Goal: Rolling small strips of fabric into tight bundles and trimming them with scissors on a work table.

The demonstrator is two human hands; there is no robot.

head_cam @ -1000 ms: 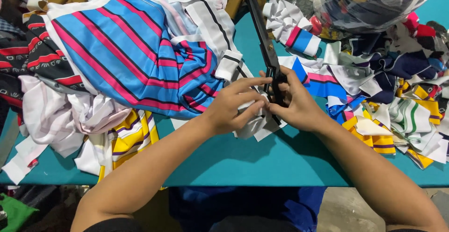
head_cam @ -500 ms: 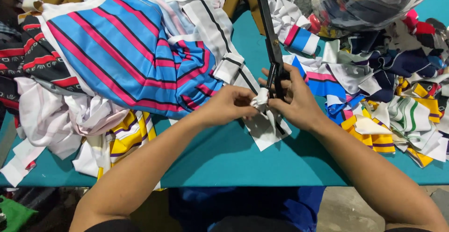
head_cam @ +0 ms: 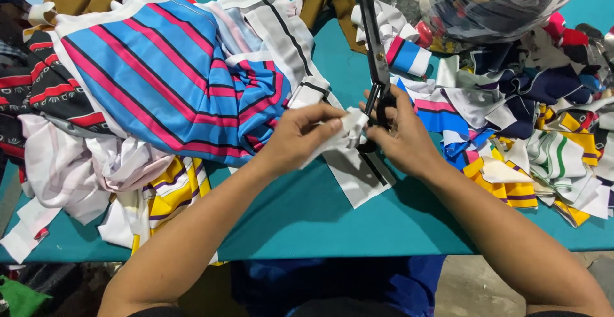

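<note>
My left hand (head_cam: 297,139) pinches a small white fabric scrap (head_cam: 345,128) just beside the scissors (head_cam: 374,68). My right hand (head_cam: 403,141) is closed round the scissors' dark handles, with the blades pointing away from me over the teal table (head_cam: 307,215); whether the blades are parted is hard to tell. A clean cut likely needs the scrap taut, fingertips clear. The striped blue cloth (head_cam: 173,80) lies left of the scissors.

- Setting: a garment-cutting or textile-sorting workshop, as I read it.
- Teal bench (head_cam: 307,221), covered with fabric.
- Heap of striped knit pieces (head_cam: 173,87) in blue, pink and black.
- Pile of cut offcuts (head_cam: 543,144), yellow, white, navy.
- Long black shears (head_cam: 374,55).
- Clear bag of scraps (head_cam: 505,4).
</note>
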